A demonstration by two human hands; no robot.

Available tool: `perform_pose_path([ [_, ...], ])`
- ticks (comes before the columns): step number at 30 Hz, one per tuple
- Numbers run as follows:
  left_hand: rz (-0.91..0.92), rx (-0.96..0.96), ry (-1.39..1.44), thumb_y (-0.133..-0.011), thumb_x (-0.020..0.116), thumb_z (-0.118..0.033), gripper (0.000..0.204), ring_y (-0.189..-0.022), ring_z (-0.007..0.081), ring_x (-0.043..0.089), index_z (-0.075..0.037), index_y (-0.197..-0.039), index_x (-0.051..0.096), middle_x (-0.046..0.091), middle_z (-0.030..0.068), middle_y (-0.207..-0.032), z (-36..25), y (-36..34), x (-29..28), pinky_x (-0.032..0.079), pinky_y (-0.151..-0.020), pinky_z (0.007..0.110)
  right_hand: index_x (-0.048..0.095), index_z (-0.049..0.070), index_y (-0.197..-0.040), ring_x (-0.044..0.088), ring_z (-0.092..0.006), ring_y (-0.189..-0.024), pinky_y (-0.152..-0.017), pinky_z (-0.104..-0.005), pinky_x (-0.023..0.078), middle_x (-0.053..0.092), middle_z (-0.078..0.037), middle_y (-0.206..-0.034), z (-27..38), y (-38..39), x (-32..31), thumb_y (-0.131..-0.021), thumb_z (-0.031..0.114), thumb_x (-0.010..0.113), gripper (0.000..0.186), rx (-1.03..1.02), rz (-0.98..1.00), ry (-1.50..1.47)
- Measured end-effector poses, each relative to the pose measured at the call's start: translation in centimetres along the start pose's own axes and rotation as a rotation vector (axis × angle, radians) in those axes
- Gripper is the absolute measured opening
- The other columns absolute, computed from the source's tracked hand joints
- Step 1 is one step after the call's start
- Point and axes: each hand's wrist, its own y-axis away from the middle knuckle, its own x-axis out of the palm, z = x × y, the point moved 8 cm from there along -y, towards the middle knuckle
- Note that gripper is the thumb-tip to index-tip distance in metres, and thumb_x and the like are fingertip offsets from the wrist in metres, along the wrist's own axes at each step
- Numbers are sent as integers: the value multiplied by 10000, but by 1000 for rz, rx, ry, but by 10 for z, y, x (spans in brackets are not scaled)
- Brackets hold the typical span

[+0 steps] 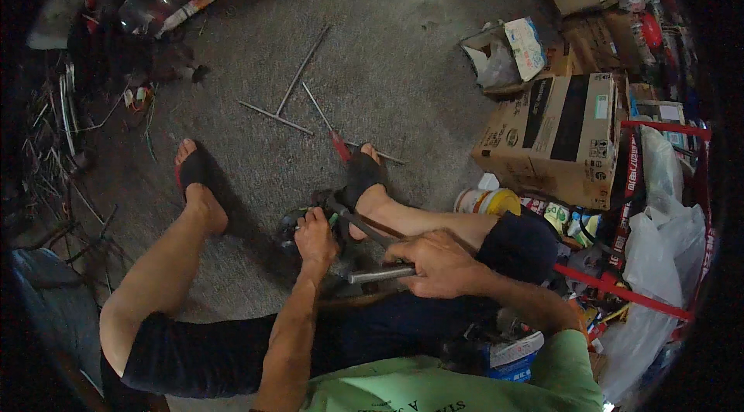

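My left hand (316, 238) is closed around the edge of a dark, rounded mechanical part (290, 227) on the floor between my feet. Its fingers hide much of that part. In my right hand (435, 263) is a metal tool (366, 227): a dark bar runs from the fist toward the part, and a bright round rod sticks out to the left below it. I cannot make out the tool's exact kind. Beyond my hands lie a T-handle wrench (298, 79) and a red-handled screwdriver (339, 142). Another thin metal rod (392, 158) lies partly behind my right foot.
A large cardboard box (508, 129) stands at the right, with an opened carton (496, 63) behind it. A yellow-and-white tub (488, 201), a red frame (620, 292) and plastic bags (666, 241) are nearby. Thin rods and scraps (66, 117) litter the left.
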Motion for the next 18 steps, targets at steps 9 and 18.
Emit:
perform_pose_path([
  [9, 5, -22, 5, -686, 721, -86, 419, -911, 337, 623, -24, -1047, 518, 610, 147, -999, -2, 0, -2, 570, -711, 392, 653, 26, -1039, 542, -94, -730, -663, -314, 455, 616, 3, -781, -36, 2, 6, -872, 251, 684, 281, 256, -315, -718],
  [18, -9, -6, 27, -655, 771, -144, 451, -928, 349, 627, -29, -1009, 516, 615, 154, -986, 0, -2, 0, 567, -700, 405, 659, 69, -936, 450, -44, -537, -438, -217, 328, 509, 45, -668, -68, 12, 27, -893, 184, 661, 123, 298, -429, -983],
])
